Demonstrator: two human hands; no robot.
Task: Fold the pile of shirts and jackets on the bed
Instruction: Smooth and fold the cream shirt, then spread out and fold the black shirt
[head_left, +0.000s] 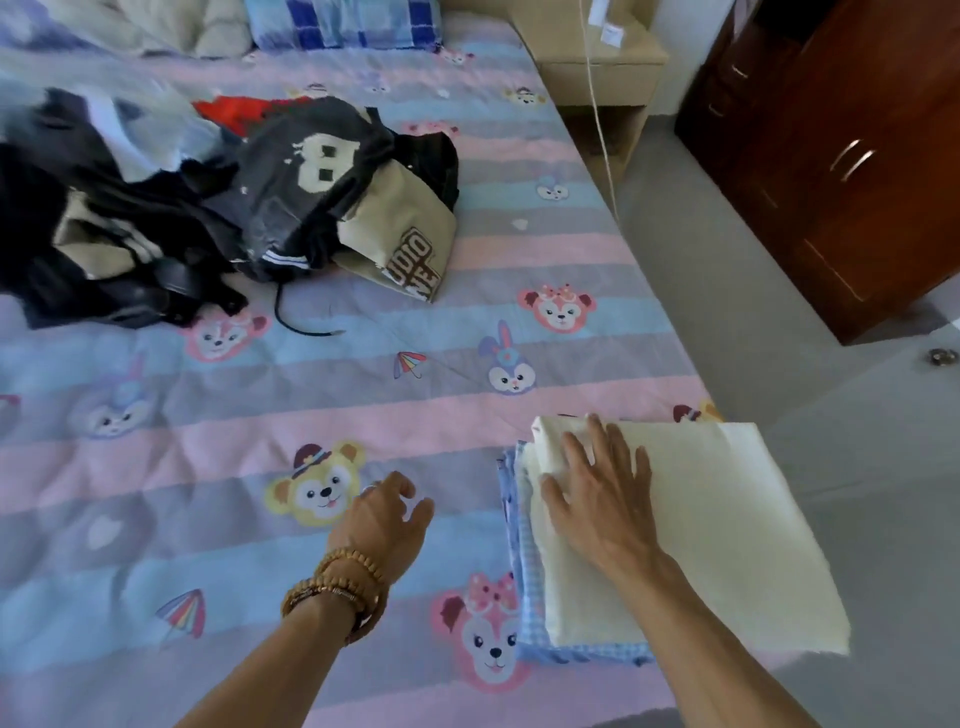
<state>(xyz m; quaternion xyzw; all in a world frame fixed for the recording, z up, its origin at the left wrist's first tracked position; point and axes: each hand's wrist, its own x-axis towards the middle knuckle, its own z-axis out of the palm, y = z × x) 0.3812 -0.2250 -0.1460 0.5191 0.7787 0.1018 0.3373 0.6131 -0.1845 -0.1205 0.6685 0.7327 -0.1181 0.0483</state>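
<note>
Right hand (602, 499), fingers straight and spread, presses the folded cream shirt (701, 535) flat on the bed-edge stack; left hand (387, 514) hovers loosely curled, empty; unfolded pile (218, 202) waits far left.

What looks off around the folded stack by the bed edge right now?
The cream folded shirt on top juts past the bed edge over the floor, and it sits skewed on the blue checked garment beneath. The right hand lies flat on it. The unfolded pile is plainly not yet done.
</note>
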